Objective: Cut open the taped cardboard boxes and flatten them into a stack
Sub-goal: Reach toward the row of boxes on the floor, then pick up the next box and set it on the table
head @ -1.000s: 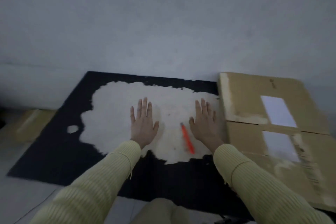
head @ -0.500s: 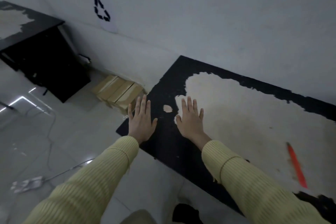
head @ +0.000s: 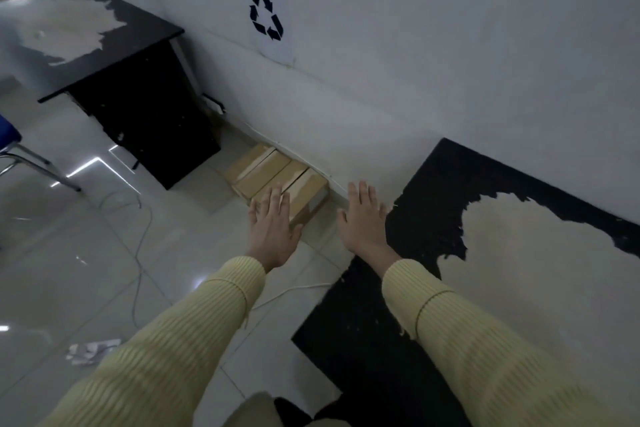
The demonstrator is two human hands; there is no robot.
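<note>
Left hand and right hand reach, fingers straight and empty, toward the cardboard boxes; a hasty grab could scatter them.

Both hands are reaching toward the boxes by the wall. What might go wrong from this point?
1. A white cable trails across the glossy tiles near the left hand. Dragging the cardboard boxes out may snag it.
2. Both hands are open and empty, and no cutter is in view, so the tape may get torn by hand.
3. The right hand appears close to the black table and its chipped corner, and may knock it.
</note>
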